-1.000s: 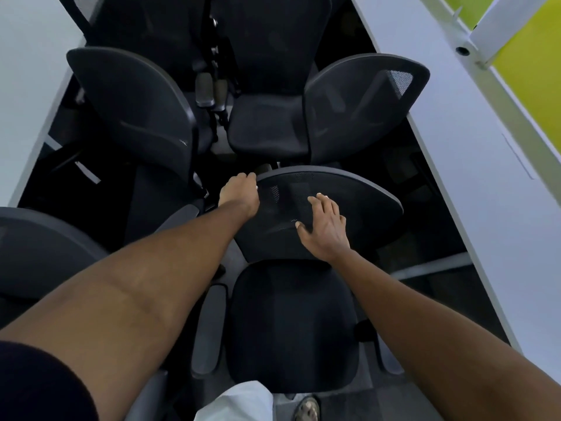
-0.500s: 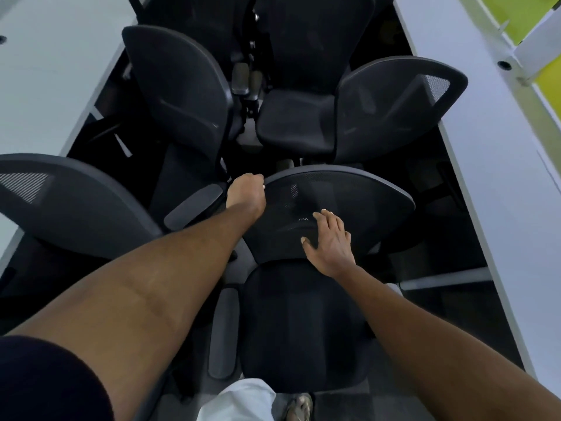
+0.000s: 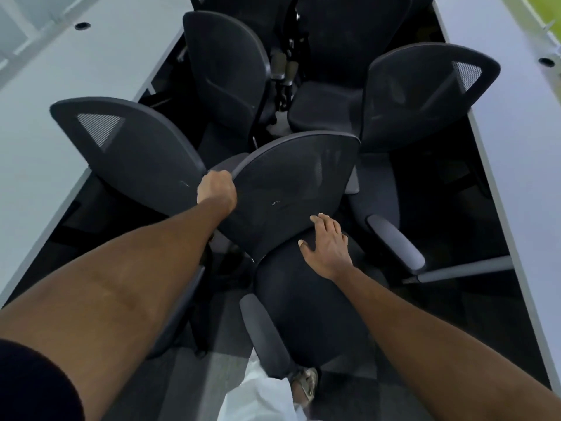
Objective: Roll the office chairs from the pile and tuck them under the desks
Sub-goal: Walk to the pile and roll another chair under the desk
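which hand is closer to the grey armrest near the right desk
Right. The right hand lies flat at the base of the backrest, just left of the armrest; the left hand grips the backrest's top edge, farther left.

Nearest chair backrest [image 3: 291, 189]: black woven mesh, matt, fine open weave; rim is a smooth dark grey plastic band.
Seat [image 3: 306, 317]: black cloth, matt, faintly napped.
Armrest [image 3: 264, 332]: grey pad, smooth, dull satin finish.
Left chair backrest [image 3: 130, 153]: same mesh, see-through at upper corner where light passes.
Left tabletop [image 3: 60, 86]: pale grey, laminate-like, smooth, low sheen.
Right tabletop [image 3: 516, 153]: same finish.
Floor [image 3: 194, 390]: grey carpet, rough short pile.
Desk rail [image 3: 464, 268]: smooth grey, looks like painted metal.
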Demonstrator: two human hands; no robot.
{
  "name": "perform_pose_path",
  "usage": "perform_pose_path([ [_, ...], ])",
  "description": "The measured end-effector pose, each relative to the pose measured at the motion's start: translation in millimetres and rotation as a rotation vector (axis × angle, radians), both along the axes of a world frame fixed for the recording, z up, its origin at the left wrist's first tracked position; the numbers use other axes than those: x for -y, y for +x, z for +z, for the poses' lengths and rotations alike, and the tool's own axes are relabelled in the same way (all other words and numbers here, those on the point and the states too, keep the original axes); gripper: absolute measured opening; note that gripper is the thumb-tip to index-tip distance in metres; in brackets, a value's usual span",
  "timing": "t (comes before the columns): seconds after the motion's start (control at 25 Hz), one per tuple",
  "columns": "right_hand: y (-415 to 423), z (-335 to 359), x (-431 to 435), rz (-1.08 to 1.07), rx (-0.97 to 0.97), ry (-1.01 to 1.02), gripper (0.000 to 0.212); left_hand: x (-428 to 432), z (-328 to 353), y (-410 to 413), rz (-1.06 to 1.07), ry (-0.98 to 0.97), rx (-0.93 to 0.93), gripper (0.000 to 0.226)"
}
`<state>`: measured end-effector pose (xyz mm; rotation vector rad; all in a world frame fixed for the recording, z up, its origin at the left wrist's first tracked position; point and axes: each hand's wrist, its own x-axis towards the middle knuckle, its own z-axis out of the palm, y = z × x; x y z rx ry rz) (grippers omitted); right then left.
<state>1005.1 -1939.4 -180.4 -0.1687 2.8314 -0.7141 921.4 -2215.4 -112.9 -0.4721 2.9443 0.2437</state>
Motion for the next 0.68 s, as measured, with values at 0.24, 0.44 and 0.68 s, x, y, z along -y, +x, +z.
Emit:
perform_pose_path([
  [0.24, 49.8, 6.7, 32.7, 0.095, 0.009, -0.004, 0.07, 21.8, 8.4, 80.5, 0.087, 0.059, 0.05, 0.018],
  [0.44, 86.6, 16.2, 64.0, 0.12, 0.014, -0.012, 0.071, 44.9, 16.6, 128.4, 0.291, 0.3, 0.166, 0.038],
  [0.68, 134.1, 27.9, 88.8, 0.077, 0.0, -0.007, 0.07, 44.4, 15.7, 179.2, 0.425, 0.619, 0.27, 0.034],
])
